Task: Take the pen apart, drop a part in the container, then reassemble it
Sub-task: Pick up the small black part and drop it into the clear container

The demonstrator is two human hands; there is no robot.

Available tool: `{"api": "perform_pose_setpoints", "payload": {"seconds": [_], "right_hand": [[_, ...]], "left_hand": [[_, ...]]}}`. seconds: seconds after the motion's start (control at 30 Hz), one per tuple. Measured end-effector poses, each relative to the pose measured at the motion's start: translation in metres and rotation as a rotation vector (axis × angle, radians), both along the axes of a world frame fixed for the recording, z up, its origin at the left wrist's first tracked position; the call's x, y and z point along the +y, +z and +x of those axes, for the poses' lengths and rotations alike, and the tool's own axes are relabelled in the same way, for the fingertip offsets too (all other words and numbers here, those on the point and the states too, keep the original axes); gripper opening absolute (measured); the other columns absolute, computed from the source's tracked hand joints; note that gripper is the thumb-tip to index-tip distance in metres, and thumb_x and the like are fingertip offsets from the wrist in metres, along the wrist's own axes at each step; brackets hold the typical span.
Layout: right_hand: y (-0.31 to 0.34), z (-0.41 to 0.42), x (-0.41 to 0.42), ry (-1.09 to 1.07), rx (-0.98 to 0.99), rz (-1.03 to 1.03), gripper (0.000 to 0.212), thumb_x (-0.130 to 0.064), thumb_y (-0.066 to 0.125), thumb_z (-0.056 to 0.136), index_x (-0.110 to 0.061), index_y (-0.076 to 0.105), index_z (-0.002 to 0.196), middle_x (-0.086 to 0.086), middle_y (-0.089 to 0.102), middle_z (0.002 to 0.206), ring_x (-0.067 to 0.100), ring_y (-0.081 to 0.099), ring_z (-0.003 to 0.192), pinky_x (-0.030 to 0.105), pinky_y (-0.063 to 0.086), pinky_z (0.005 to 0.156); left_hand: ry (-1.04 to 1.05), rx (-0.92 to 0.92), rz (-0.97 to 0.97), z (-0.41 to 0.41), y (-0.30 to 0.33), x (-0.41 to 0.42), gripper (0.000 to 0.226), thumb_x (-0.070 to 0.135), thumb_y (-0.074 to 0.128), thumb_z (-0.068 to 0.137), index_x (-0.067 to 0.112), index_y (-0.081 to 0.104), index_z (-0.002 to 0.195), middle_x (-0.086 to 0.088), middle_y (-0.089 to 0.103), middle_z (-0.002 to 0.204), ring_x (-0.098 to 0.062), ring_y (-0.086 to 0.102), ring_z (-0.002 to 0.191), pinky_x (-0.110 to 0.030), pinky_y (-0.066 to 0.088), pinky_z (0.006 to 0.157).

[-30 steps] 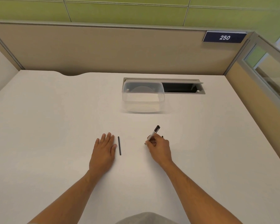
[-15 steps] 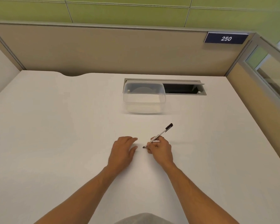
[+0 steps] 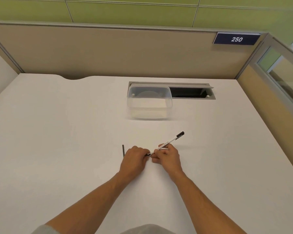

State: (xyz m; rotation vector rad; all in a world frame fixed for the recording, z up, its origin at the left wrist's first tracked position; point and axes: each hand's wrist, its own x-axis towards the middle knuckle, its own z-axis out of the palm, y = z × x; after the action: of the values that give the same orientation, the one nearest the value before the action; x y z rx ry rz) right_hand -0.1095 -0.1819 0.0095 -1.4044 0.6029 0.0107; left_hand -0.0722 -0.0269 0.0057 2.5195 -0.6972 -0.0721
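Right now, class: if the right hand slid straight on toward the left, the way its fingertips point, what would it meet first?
The left hand. The right hand holds the white pen, and both hands pinch its near end, fingertips almost touching. The thin dark rod lies beyond the left hand. Depth is hard to judge.

A dark blue sign (image 3: pixel 236 39) fixed to the top of the partition (image 3: pixel 118 51) reads "250" in white. The white pen (image 3: pixel 169 142) carries small print along its barrel, too small to read
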Motion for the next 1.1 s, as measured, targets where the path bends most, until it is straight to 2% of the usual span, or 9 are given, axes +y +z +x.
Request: {"api": "perform_pose_setpoints", "payload": {"seconds": [0.17,0.43,0.53,0.63,0.73,0.83,0.93,1.0,1.1], "right_hand": [[0.007,0.005,-0.009,-0.057,-0.053,0.044,0.016,-0.008,0.071,0.087,-0.007,0.06,0.098,0.017,0.076,0.085,0.026,0.077,0.081,0.031,0.062,0.069],[0.019,0.016,-0.019,-0.109,-0.1,0.148,0.014,-0.005,0.071,0.088,-0.005,0.061,0.097,0.018,0.075,0.085,0.025,0.076,0.079,0.03,0.061,0.066],[0.021,0.016,-0.018,-0.089,-0.095,0.157,0.015,-0.005,0.071,0.088,-0.004,0.061,0.099,0.017,0.075,0.083,0.024,0.076,0.077,0.031,0.062,0.066],[0.021,0.015,-0.015,-0.062,-0.078,0.163,0.014,-0.005,0.07,0.088,-0.006,0.061,0.098,0.018,0.076,0.083,0.025,0.076,0.077,0.032,0.062,0.066],[0.021,0.013,-0.013,-0.032,-0.068,0.171,0.014,-0.005,0.07,0.087,-0.006,0.061,0.098,0.018,0.076,0.084,0.027,0.076,0.077,0.033,0.062,0.066],[0.02,0.012,-0.013,-0.016,-0.058,0.174,0.015,-0.005,0.07,0.087,-0.006,0.061,0.099,0.017,0.077,0.082,0.028,0.076,0.076,0.033,0.062,0.066],[0.021,0.013,-0.013,-0.009,-0.053,0.176,0.015,-0.005,0.071,0.087,-0.006,0.061,0.099,0.017,0.077,0.081,0.028,0.076,0.076,0.033,0.062,0.066],[0.022,0.015,-0.014,-0.002,-0.056,0.177,0.016,-0.005,0.071,0.087,-0.006,0.061,0.1,0.017,0.077,0.081,0.028,0.076,0.076,0.033,0.062,0.066],[0.023,0.017,-0.015,0.012,-0.057,0.171,0.018,-0.006,0.071,0.087,-0.005,0.061,0.102,0.016,0.078,0.082,0.029,0.076,0.079,0.033,0.062,0.066]], "left_hand": [[0.024,-0.013,0.028,0.004,0.004,0.011,0.021,0.017,0.053,0.091,0.02,0.069,0.105,-0.002,0.07,0.092,-0.026,0.056,0.089,-0.037,0.044,0.077],[0.139,-0.04,-0.007,0.013,0.012,0.032,0.018,0.01,0.059,0.088,0.014,0.07,0.102,-0.003,0.071,0.093,-0.029,0.058,0.087,-0.038,0.047,0.078],[0.211,0.025,-0.064,0.018,0.017,0.036,0.018,0.015,0.058,0.091,0.015,0.068,0.106,0.0,0.069,0.097,-0.022,0.06,0.086,-0.031,0.047,0.079],[0.293,0.134,-0.165,0.025,0.025,0.036,0.017,0.016,0.061,0.09,0.016,0.068,0.105,0.001,0.068,0.096,-0.017,0.062,0.079,-0.032,0.052,0.079],[0.347,0.177,-0.243,0.036,0.034,0.033,0.017,0.015,0.064,0.087,0.014,0.069,0.103,0.003,0.07,0.089,-0.013,0.063,0.078,-0.025,0.05,0.078],[0.391,0.204,-0.313,0.05,0.044,0.027,0.016,0.016,0.066,0.085,0.017,0.07,0.1,0.003,0.07,0.081,-0.008,0.064,0.073,-0.013,0.045,0.069],[0.419,0.177,-0.35,0.068,0.055,0.019,0.015,0.017,0.066,0.084,0.018,0.07,0.099,0.003,0.07,0.077,-0.009,0.065,0.071,-0.009,0.042,0.064],[0.431,0.146,-0.354,0.082,0.063,0.013,0.015,0.017,0.066,0.085,0.017,0.07,0.099,0.004,0.068,0.074,-0.011,0.065,0.069,-0.01,0.043,0.063],[0.439,0.093,-0.336,0.103,0.074,0.003,0.016,0.016,0.066,0.084,0.015,0.07,0.1,0.004,0.065,0.071,-0.016,0.063,0.069,-0.021,0.047,0.069]]}}
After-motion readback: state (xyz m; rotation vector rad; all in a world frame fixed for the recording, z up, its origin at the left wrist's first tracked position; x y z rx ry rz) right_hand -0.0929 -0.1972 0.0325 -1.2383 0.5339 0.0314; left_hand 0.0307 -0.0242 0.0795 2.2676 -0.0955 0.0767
